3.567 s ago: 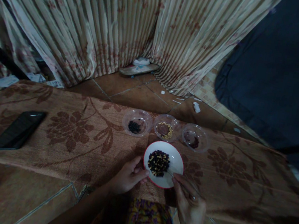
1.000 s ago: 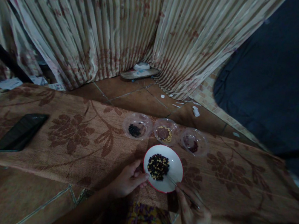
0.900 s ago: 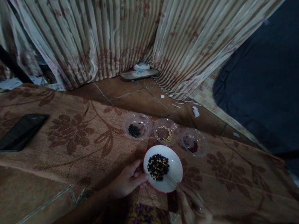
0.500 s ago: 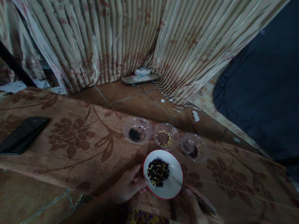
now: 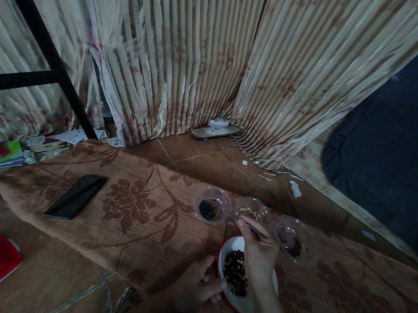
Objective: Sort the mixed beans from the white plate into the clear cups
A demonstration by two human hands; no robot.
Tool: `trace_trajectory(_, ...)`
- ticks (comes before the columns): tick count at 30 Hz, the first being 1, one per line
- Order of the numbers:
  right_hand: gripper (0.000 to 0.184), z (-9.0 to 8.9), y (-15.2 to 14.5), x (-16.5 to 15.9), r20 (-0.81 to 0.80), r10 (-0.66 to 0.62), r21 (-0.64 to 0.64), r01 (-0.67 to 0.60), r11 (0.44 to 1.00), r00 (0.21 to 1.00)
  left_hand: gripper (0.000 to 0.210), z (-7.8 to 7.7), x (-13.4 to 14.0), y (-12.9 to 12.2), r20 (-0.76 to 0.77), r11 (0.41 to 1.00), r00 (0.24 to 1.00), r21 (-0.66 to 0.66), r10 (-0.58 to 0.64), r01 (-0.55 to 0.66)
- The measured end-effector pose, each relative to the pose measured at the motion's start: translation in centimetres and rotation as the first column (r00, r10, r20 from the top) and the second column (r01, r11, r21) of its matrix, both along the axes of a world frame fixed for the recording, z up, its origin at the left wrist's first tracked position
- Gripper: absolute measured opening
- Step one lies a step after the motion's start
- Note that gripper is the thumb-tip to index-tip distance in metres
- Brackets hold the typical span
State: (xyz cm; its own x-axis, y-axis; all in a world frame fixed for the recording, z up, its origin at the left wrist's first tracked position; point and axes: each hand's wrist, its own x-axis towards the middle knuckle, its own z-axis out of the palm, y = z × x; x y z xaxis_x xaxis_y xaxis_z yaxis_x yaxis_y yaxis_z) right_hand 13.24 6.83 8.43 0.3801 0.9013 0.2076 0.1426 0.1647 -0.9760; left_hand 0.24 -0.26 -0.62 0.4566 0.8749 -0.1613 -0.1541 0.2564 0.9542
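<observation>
A white bowl with a red rim (image 5: 233,243) holds a mix of black and yellow beans (image 5: 236,276). My left hand (image 5: 197,285) grips its left rim between thumb and fingers. Above the bowl, my right hand (image 5: 260,261) pinches a pair of thin tweezers (image 5: 255,228), covering part of the bowl. The tweezers' tips point left, close to the gap between two clear cups. The left cup (image 5: 225,202) contains black beans (image 5: 207,209), and the middle cup (image 5: 259,203) yellow ones (image 5: 248,213). In the right cup (image 5: 309,248) lie dark red beans (image 5: 293,246). Whether the tips hold a bean cannot be made out.
A black phone (image 5: 76,197) lies on the left of the brown flowered tablecloth (image 5: 165,224). Papers (image 5: 72,136) are piled beyond the table's left end, by a black metal frame (image 5: 59,78). A skateboard (image 5: 215,132) is on the tiled floor before striped curtains (image 5: 204,43).
My right hand with the tweezers has gone from the bowl's right side up and across it toward the left and middle cups. My left hand stays at the rim. The view has shifted left.
</observation>
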Motion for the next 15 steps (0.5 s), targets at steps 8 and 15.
trace_trajectory(8,0.031,-0.6,-6.1,4.6,-0.048,-0.187,-0.160,0.177,0.971,0.981,0.046,0.3,-0.2,-0.1,-0.036,1.000,0.999,-0.020,0.006,-0.006)
trace_trajectory(15,0.029,-2.6,-13.7,9.7,0.192,-0.287,-0.242,0.329,0.913,0.938,0.047,0.9,-0.3,0.2,-0.068,1.000,0.998,0.001,0.007,-0.006)
